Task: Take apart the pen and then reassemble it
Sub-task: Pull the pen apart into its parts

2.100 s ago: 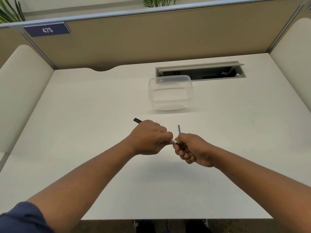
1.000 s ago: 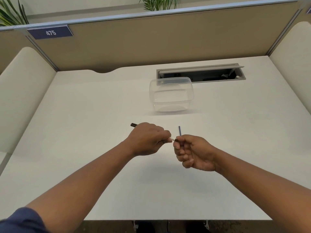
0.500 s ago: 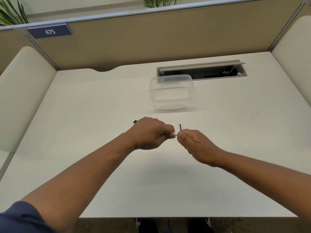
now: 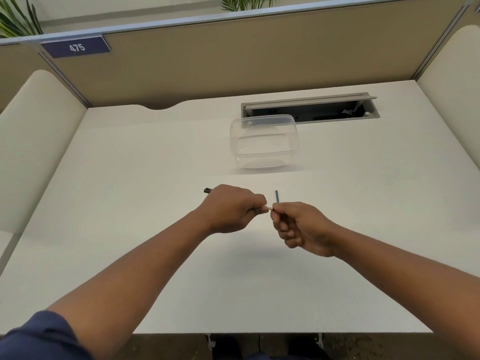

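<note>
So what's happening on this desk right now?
A person is working on a pen above a white desk. The left hand grips the pen body, whose dark end sticks out past the knuckles. The right hand pinches a thin blue rod and meets the left at a pale tip. A clear plastic container sits behind, untouched.

Container [image 4: 263, 141] on desk [image 4: 130, 178], behind hands.

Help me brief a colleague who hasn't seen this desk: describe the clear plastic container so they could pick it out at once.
On the white desk, look toward the back at the grey cable hatch set into the surface. The clear plastic container stands just in front of the hatch's left end, beyond both hands. It is the only see-through thing there: a rounded-corner tub, open-topped and apparently empty.
</note>
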### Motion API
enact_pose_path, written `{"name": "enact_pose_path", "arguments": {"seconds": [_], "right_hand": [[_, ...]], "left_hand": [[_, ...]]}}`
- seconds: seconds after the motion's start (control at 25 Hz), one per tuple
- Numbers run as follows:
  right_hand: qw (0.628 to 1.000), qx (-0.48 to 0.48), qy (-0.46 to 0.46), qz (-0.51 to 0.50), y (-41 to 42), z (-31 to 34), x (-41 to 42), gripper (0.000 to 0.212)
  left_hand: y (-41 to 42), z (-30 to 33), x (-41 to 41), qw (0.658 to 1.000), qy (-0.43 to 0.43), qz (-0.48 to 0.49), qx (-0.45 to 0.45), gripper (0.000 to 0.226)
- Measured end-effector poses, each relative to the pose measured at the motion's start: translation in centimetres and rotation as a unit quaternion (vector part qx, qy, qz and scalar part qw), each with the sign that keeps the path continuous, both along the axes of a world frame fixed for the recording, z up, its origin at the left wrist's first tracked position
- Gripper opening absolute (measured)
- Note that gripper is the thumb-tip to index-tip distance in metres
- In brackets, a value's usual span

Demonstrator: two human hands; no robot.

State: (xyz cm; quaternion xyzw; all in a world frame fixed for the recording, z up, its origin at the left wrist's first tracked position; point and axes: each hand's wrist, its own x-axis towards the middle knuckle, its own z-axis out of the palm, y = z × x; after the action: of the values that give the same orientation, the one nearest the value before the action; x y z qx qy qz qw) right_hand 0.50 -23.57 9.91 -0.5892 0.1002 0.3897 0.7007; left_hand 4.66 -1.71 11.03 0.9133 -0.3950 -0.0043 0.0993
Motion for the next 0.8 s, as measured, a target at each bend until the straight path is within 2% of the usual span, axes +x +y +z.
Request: {"name": "enact_pose_path", "arguments": {"seconds": [0.08, 0.12, 0.24, 0.28, 0.32, 0.36, 0.4, 0.44, 0.48, 0.52, 0.56, 0.6, 0.64, 0.68, 0.72, 0.8], "right_hand": [[0.997, 0.052, 0.052, -0.008, 0.1, 0.2, -0.2, 0.034], [0.998, 0.045, 0.033, -0.006, 0.2, 0.2, -0.4, 0.033], [0.989, -0.05, -0.136, 0.022, 0.5, 0.5, -0.7, 0.035], [0.964, -0.113, -0.235, 0.058, 0.3, 0.6, -0.8, 0.036], [0.901, -0.208, -0.362, 0.116, -0.3, 0.6, -0.7, 0.036], [0.796, -0.314, -0.485, 0.183, -0.9, 0.4, -0.4, 0.036], [0.693, -0.383, -0.565, 0.234, -1.6, 0.4, -0.1, 0.037], [0.639, -0.414, -0.597, 0.255, -1.9, 0.4, 0.1, 0.038], [0.644, -0.414, -0.594, 0.248, -2.0, 0.2, 0.0, 0.04], [0.71, -0.382, -0.552, 0.214, -1.6, 0.2, -0.3, 0.041], [0.811, -0.319, -0.464, 0.161, -1.1, 0.4, -0.5, 0.041], [0.906, -0.23, -0.34, 0.103, -0.5, 0.5, -0.6, 0.04], [0.966, -0.148, -0.206, 0.053, -0.2, 0.6, -0.7, 0.038], [0.991, -0.087, -0.099, 0.023, 0.0, 0.7, -0.7, 0.037], [0.998, -0.05, -0.038, 0.007, 0.1, 0.8, -0.7, 0.036], [0.999, -0.029, -0.038, -0.001, 0.3, 0.7, -0.7, 0.033]], "left_hand": [[0.0, 0.0, -0.3, 1.0, -0.01, -0.004, -0.011, 0.035], [0.1, -0.1, -0.5, 1.0, -0.005, -0.002, -0.016, 0.033], [0.2, 0.3, -0.6, 0.998, 0.052, 0.016, -0.023, 0.035], [0.2, 0.5, -0.6, 0.995, 0.092, 0.027, -0.024, 0.038], [0.1, 0.7, -0.5, 0.988, 0.145, 0.039, -0.027, 0.041], [0.1, 0.9, -0.4, 0.979, 0.196, 0.05, -0.031, 0.042], [0.0, 0.8, -0.4, 0.974, 0.219, 0.053, -0.031, 0.042], [0.0, 0.7, -0.5, 0.976, 0.209, 0.052, -0.026, 0.04], [-0.1, 0.6, -0.7, 0.982, 0.18, 0.049, -0.019, 0.039], [-0.1, 0.4, -0.7, 0.989, 0.142, 0.046, -0.013, 0.038], [-0.1, 0.3, -0.7, 0.993, 0.107, 0.042, -0.008, 0.037], [0.0, 0.3, -0.7, 0.996, 0.08, 0.036, -0.005, 0.036], [0.0, 0.3, -0.7, 0.998, 0.06, 0.031, -0.002, 0.036], [0.1, 0.3, -0.6, 0.999, 0.045, 0.026, -0.002, 0.036], [0.1, 0.3, -0.7, 0.999, 0.036, 0.023, -0.004, 0.036], [0.0, 0.3, -0.7, 0.999, 0.031, 0.025, -0.011, 0.036]]}}
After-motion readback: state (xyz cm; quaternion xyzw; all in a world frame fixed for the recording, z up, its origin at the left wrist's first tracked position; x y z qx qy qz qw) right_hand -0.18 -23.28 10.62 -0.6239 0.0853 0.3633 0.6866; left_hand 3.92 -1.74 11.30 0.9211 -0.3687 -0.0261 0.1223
